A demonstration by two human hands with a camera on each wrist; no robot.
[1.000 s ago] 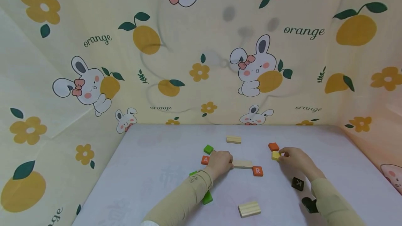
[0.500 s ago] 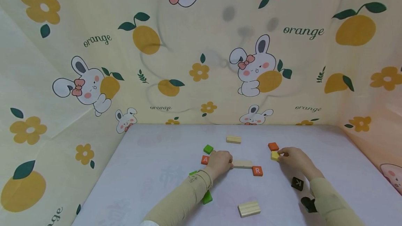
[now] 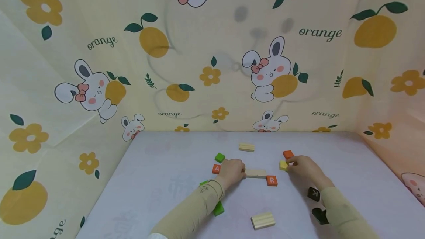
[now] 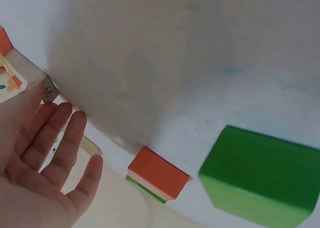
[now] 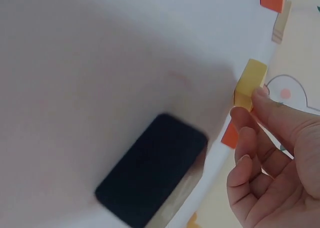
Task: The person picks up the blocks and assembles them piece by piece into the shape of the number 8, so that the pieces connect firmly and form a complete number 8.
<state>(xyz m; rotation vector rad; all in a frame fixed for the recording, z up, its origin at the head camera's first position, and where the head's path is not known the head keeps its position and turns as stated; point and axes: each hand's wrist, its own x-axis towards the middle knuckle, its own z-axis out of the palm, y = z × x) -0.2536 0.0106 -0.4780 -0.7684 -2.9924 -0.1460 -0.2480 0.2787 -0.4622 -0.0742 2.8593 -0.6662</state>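
Note:
In the head view, my left hand (image 3: 231,171) pinches the near end of a flat pale wooden block (image 3: 256,173), whose other end meets an orange block marked R (image 3: 272,180). The left wrist view shows a number printed on the end of this wooden block (image 4: 48,90), beside the thumb. Over on the right, my right hand (image 3: 306,169) pinches a small yellow block (image 3: 283,165) between thumb and fingertip, just in front of a plain orange block (image 3: 288,154). That yellow block (image 5: 251,80) juts out beyond the fingertips in the right wrist view.
Left of the left hand are an orange block marked A (image 3: 216,169) and a green block (image 3: 220,158). Another green block (image 3: 218,208) is partly under the left sleeve. Black pieces (image 3: 313,194) lie by the right forearm. Wooden blocks stand behind (image 3: 246,147) and in front (image 3: 263,221).
My right hand has moved left with the yellow block, which now sits nearer the R block's side. The left hand stays where it was on the wooden block.

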